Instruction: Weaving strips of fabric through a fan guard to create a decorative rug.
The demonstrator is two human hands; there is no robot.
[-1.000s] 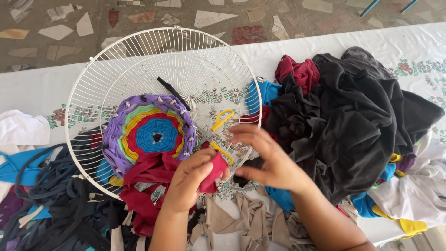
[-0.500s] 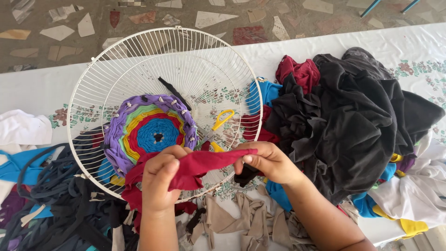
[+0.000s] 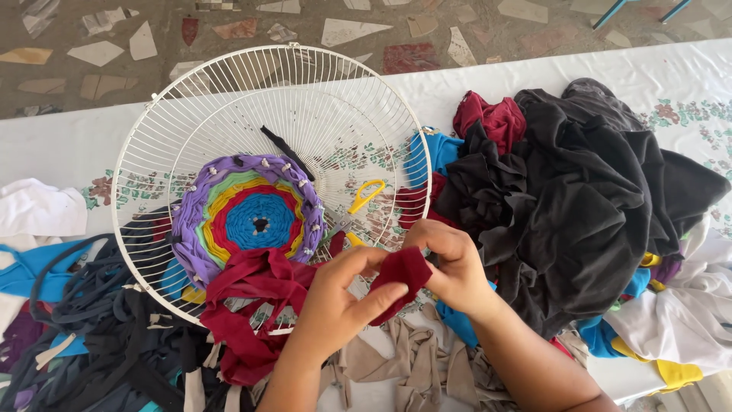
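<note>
A white wire fan guard [image 3: 229,91] lies flat on the table. Woven into its centre is a round rug of cloth strips [image 3: 248,217], blue in the middle, then red, yellow, green and purple rings. A dark red cloth strip [image 3: 255,294] trails from the guard's near edge. My left hand [image 3: 335,305] and my right hand [image 3: 450,263] meet just below the guard, both pinching the end of that dark red strip [image 3: 400,275]. Yellow-handled scissors [image 3: 362,202] lie under the wire grid near my hands.
A big heap of black cloth [image 3: 579,198] with red, blue, white and yellow pieces fills the right side. Dark and blue strips [image 3: 84,336] pile at the left, beige strips [image 3: 412,366] lie below my hands. The white flowered tablecloth [image 3: 61,141] ends at a stone floor.
My hands pulled the dark red strip out taut between them, then came together again; now both pinch its bunched end close together below the guard.
</note>
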